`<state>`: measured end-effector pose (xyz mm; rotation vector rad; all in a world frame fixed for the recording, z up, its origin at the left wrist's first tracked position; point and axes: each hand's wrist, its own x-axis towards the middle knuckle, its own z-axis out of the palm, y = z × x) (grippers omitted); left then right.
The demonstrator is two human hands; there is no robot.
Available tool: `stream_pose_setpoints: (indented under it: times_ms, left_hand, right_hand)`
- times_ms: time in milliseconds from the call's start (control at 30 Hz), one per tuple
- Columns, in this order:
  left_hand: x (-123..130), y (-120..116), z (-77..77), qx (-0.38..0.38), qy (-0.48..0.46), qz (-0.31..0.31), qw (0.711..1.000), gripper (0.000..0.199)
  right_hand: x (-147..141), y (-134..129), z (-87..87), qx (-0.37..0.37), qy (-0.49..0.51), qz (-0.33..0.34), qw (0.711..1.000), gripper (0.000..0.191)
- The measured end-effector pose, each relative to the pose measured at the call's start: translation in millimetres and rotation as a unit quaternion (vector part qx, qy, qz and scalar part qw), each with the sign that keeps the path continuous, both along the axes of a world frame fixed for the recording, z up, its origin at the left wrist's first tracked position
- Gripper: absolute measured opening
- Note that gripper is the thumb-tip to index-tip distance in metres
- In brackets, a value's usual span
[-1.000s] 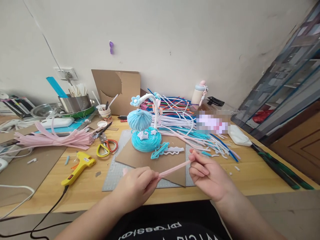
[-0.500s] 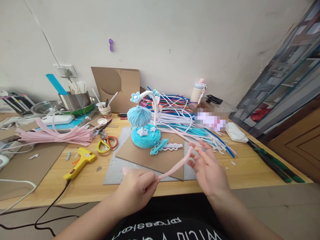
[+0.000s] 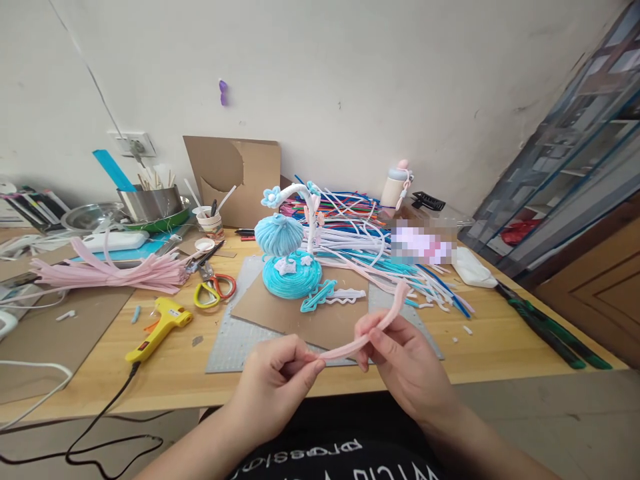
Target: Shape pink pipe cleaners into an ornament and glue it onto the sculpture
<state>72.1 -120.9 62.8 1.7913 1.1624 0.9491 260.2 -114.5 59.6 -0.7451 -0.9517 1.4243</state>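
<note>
Between my hands, above the table's front edge, stretches a pink pipe cleaner strip (image 3: 345, 349). My left hand (image 3: 280, 373) is closed on its left part, thumb pressed against the fingers. With thumb and fingers my right hand (image 3: 400, 360) pinches it further along, and the free end curves up past the fingers. Beyond them stands a blue pipe cleaner lamp-like figure (image 3: 279, 233) with a round turquoise base (image 3: 290, 277) and a white arched stem. A turquoise and white pipe cleaner piece (image 3: 320, 295) lies on the cardboard (image 3: 295, 317) before it.
A yellow glue gun (image 3: 160, 330), scissors (image 3: 215, 290) and a pink pipe cleaner bundle (image 3: 110, 270) lie to the left. Many coloured pipe cleaners (image 3: 350, 237) are spread behind the figure. A bottle (image 3: 397, 183) stands at the back. Dark green-handled shears (image 3: 550, 330) lie right.
My right hand has moved down and left along the pink strip, from a looser hold to a pinch. The strip's end now points upward. My left hand stays closed, its thumb now showing.
</note>
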Motion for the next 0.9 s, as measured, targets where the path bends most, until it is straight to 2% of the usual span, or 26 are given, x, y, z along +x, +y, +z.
stream_pose_setpoints:
  times_ms: [100,167,267,367,467,567,700,800,900]
  left_hand:
    - [4.1,-0.3,-0.3,-0.010,-0.015,0.004,1.000,0.025]
    - [5.7,-0.1,-1.5,0.018,0.006,0.010,1.000,0.025]
    - [4.9,1.2,-6.3,0.116,0.079,0.028,0.990,0.023]
    - [2.2,3.3,-13.5,0.215,0.156,0.022,0.964,0.020]
    - [1.5,4.6,-19.9,0.263,0.203,0.002,0.943,0.019]
    - [4.8,4.4,-24.2,0.219,0.194,0.008,0.956,0.020]
    - [12.1,5.0,-27.9,0.068,0.094,0.053,0.992,0.022]
    - [15.4,7.1,-28.0,-0.013,0.004,0.073,0.997,0.026]
    - [16.0,8.8,-26.3,-0.038,-0.036,0.084,0.995,0.027]
  right_hand:
    - [-2.1,1.1,-4.5,-0.056,0.015,-0.009,0.998,0.015]
    - [-5.0,1.2,-9.0,-0.084,0.025,-0.015,0.996,0.019]
    - [-10.2,1.1,-15.7,-0.089,0.026,-0.024,0.995,0.023]
    - [-13.9,0.6,-21.2,-0.082,0.023,-0.047,0.995,0.026]
    - [-15.9,1.3,-25.5,-0.098,0.042,-0.062,0.992,0.026]
    - [-17.4,3.8,-29.7,-0.127,0.079,-0.060,0.987,0.027]
    - [-19.3,8.2,-35.8,-0.171,0.138,-0.048,0.974,0.028]
    - [-20.0,9.9,-36.8,-0.170,0.160,-0.049,0.971,0.025]
    - [-19.5,9.1,-31.9,-0.143,0.154,-0.037,0.977,0.016]
